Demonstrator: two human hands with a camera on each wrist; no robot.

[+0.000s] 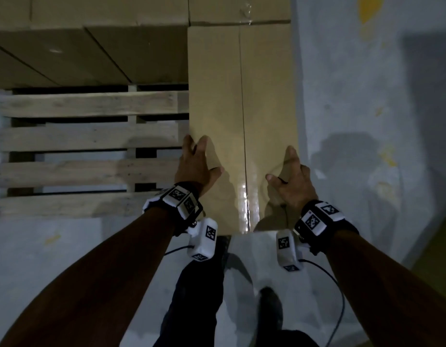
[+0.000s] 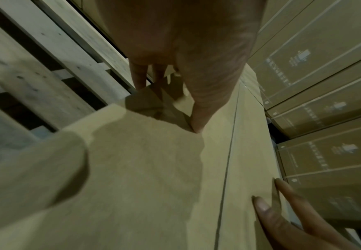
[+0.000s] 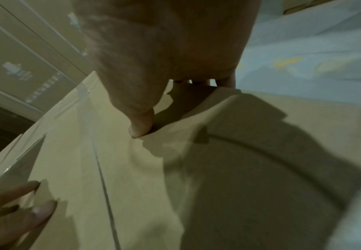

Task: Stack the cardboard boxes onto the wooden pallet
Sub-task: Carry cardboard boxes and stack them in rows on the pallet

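Note:
A long cardboard box (image 1: 242, 96) with a taped middle seam lies along the right side of the wooden pallet (image 1: 91, 136). Its near end juts toward me. My left hand (image 1: 196, 164) sits at the box's left edge with the thumb on top and straight fingers down the side. My right hand (image 1: 289, 176) mirrors it at the right edge, thumb and forefinger on top. The left wrist view shows the left hand (image 2: 167, 106) straddling the edge of the box (image 2: 154, 169) beside the pallet (image 2: 36, 84) slats. In the right wrist view, the right hand (image 3: 169, 106) lies the same way on the box (image 3: 111, 169).
More cardboard boxes (image 1: 91, 53) stand stacked on the pallet's far part and behind it, with printed sides (image 2: 325, 84). Bare pallet slats lie left of the long box. Grey painted floor (image 1: 367, 121) runs along the right. My leg and shoe (image 1: 269, 309) are below the box's near end.

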